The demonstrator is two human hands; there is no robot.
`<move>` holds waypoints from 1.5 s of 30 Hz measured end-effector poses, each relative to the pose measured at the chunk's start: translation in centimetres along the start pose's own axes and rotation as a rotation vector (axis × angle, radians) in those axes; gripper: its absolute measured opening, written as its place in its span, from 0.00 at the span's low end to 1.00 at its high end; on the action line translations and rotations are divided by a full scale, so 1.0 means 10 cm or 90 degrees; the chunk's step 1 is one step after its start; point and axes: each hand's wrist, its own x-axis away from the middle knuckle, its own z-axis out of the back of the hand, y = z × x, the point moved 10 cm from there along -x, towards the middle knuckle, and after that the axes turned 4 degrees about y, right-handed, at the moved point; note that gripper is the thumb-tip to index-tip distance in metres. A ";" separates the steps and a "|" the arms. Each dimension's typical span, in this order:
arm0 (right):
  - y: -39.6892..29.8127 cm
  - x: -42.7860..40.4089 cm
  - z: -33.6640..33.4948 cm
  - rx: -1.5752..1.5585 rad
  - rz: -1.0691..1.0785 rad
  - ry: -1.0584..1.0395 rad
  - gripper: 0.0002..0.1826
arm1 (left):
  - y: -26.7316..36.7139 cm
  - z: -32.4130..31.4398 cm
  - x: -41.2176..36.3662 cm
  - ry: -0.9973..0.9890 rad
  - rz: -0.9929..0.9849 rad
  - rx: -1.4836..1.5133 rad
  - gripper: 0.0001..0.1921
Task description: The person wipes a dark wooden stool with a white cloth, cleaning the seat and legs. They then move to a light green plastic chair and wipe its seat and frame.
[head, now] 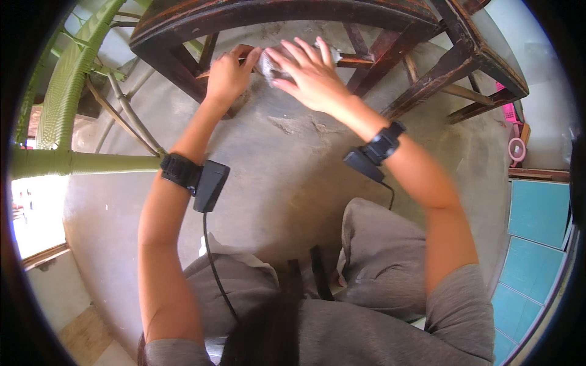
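A dark wooden stool or small table [284,13] with worn edges stands before me, and a rail [355,60] runs low between its legs. My right hand [307,68] lies with spread fingers over a crumpled whitish cloth [269,68] on that rail. At the cloth's left end my left hand [233,71] is bent around the rail, thumb towards the cloth. The right palm and part of the cloth are hidden under the fingers. Both wrists wear black straps with a small black box.
A second dark wooden stool [478,57] stands at the right. To the left is a green woven chair [64,91] with its arm [114,163] reaching inwards. Blue tiles [539,212] and a pink round-framed object [517,150] are at the far right. The concrete floor [293,169] has a rough patch.
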 end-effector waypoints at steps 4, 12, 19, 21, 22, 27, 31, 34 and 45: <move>0.04 -0.07 -0.20 0.003 -0.013 -0.051 0.19 | 0.02 0.07 0.03 0.069 -0.061 -0.156 0.21; 0.50 0.21 0.29 0.039 0.056 -0.021 0.23 | -0.04 0.17 0.09 0.078 -0.154 -0.237 0.23; 0.49 0.37 0.35 0.085 0.030 0.093 0.25 | -0.03 0.14 0.13 0.125 -0.154 -0.278 0.17; 0.38 0.32 0.30 0.081 0.040 0.115 0.25 | 0.00 0.12 0.13 0.126 -0.158 -0.290 0.17; 0.35 0.27 0.26 0.034 0.040 0.103 0.24 | 0.03 0.13 0.14 0.138 -0.168 -0.289 0.16; 0.09 0.09 0.21 -0.017 0.078 0.095 0.22 | 0.03 0.13 0.14 0.138 -0.150 -0.288 0.16; 0.12 0.03 0.29 -0.052 0.069 0.004 0.22 | -0.02 0.13 0.10 0.095 -0.135 -0.276 0.17; 0.06 0.07 0.89 -0.068 0.155 0.140 0.17 | -0.13 0.06 0.05 -0.001 -0.075 -0.278 0.19; 1.01 0.43 2.00 0.086 0.016 0.379 0.25 | 0.58 -0.44 -0.07 -0.025 -0.168 -0.237 0.28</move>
